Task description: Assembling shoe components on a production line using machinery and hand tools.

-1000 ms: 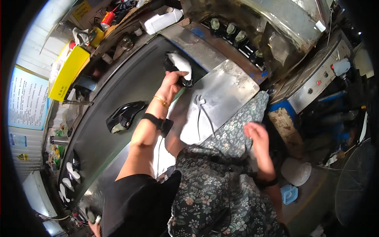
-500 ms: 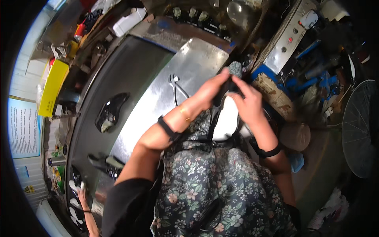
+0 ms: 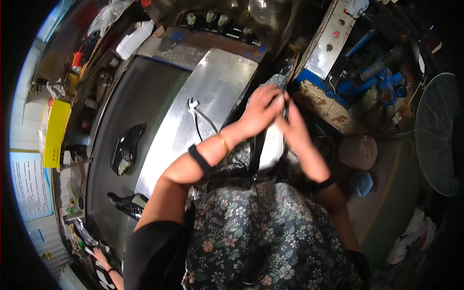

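A shoe with a long white face (image 3: pixel 272 147) and dark edges lies lengthwise over my lap, its near end by my apron. Bent over its far end, my left hand (image 3: pixel 262 110) has its fingers closed there. My right hand (image 3: pixel 296 129), somewhat blurred, presses along the shoe's right side, thumb near the white face. The fingertips of both hands meet at the far end, so that part is hidden. Left of my left hand, lasting pincers (image 3: pixel 194 107) with dark handles rest on the metal shelf (image 3: pixel 227 67).
Beyond the shelf runs a dark belt (image 3: pixel 159 79) with a glossy black shoe (image 3: pixel 128 147) and another black shoe (image 3: pixel 126 205) on it. A co-worker's hand (image 3: pixel 100 257) reaches in at lower left. At right are a control panel (image 3: pixel 333 43), a round stool (image 3: pixel 357 152) and a fan (image 3: pixel 437 135).
My left hand has shifted over the shoe's far end and its fingers have curled in. My right hand has turned more upright beside it. The whole view has swung slightly.
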`<state>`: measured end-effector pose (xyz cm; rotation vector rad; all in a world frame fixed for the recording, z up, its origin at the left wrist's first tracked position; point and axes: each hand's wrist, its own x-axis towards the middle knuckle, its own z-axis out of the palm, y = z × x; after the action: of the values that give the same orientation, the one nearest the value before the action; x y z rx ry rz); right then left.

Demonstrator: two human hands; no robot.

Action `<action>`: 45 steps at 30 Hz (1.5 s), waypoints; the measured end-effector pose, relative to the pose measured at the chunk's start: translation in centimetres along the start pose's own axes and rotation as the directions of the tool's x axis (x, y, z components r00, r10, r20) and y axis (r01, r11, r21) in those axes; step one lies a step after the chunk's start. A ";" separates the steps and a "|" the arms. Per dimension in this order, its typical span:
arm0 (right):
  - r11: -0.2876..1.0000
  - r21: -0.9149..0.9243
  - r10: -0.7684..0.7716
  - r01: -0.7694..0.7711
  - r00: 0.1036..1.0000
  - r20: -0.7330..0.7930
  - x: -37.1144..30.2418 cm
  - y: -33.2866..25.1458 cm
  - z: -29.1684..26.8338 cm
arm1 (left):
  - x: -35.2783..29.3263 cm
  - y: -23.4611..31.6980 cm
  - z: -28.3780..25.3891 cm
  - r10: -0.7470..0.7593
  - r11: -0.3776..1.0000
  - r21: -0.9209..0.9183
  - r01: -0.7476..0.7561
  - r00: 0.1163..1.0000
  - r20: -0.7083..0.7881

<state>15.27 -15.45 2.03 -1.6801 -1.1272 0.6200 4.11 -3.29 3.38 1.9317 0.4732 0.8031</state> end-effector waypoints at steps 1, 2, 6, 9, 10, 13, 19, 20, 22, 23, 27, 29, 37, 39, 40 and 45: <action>0.999 0.020 -0.028 0.028 0.999 -0.025 -2.4 -2.0 1.5 | -1.2 0.5 -1.2 0.092 0.986 0.142 -0.092 0.996 0.012; 0.986 0.168 0.021 -0.008 0.997 -0.077 -5.0 0.5 3.1 | -0.7 1.1 -2.5 0.064 0.968 0.229 -0.103 0.983 0.171; 0.880 0.390 0.247 -0.270 0.963 0.110 -4.1 3.5 2.2 | 0.7 -1.6 -3.6 -0.194 0.976 -0.056 0.212 0.952 0.236; 0.702 0.643 0.195 -0.306 0.951 0.241 -2.0 -0.1 0.6 | 0.8 -1.3 -5.3 -0.384 0.779 -0.384 0.496 0.861 0.333; 0.540 0.677 0.364 -0.500 0.864 0.348 -1.8 0.5 0.6 | 0.0 -2.0 -5.4 -0.412 0.752 -0.403 0.522 0.849 0.331; 0.646 0.504 0.613 -0.573 0.783 0.103 -3.2 3.7 6.2 | -1.0 -2.3 -4.2 -0.399 0.814 -0.332 0.476 0.874 0.276; 0.897 -0.118 0.436 -0.425 0.896 0.086 -1.9 1.0 5.2 | -1.1 -3.8 -4.4 -0.431 0.800 -0.291 0.525 0.840 0.328; 0.861 -0.498 0.151 -0.105 0.987 0.052 -1.4 0.7 5.1 | -1.0 -4.8 -4.1 -0.396 0.818 -0.318 0.479 0.870 0.292; 0.520 -0.854 -0.090 0.027 0.996 -0.023 -0.4 -2.0 5.7 | -0.4 -5.5 -3.8 -0.434 0.825 -0.252 0.506 0.852 0.292; 0.520 -0.854 -0.086 0.017 0.996 -0.032 -0.2 -1.6 5.9 | 0.0 -5.5 -3.8 -0.473 0.827 -0.184 0.531 0.835 0.283; 0.620 -0.784 0.150 0.026 0.977 0.150 -1.1 -1.0 4.5 | 0.7 -4.6 -4.9 -0.466 0.829 -0.094 0.551 0.774 0.427; 0.920 -0.378 -0.121 0.100 0.992 -0.032 -5.1 2.3 4.8 | 1.3 -3.8 -4.9 -0.397 0.823 -0.117 0.556 0.710 0.582; 0.918 0.212 0.317 -0.335 0.941 0.117 -1.5 2.8 6.3 | -7.3 0.2 -3.0 -0.520 0.854 0.044 0.518 0.847 0.115; 0.953 0.251 0.154 -0.170 0.985 0.082 -3.1 3.0 7.8 | -8.6 0.4 -6.2 -0.435 0.852 -0.172 0.494 0.852 0.292; 0.924 0.298 0.209 -0.239 0.969 0.129 -3.1 2.1 7.2 | -8.2 0.9 -7.0 -0.449 0.782 -0.291 0.551 0.822 0.350; 0.943 0.214 0.251 -0.256 0.967 0.050 -1.4 2.3 12.4 | -6.7 -7.6 -6.7 -0.698 0.708 -0.133 0.694 0.716 0.023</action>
<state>5.59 -11.44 -5.04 -1.6402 -0.8282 0.8953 -5.32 0.30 -3.43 1.4323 1.0651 0.3417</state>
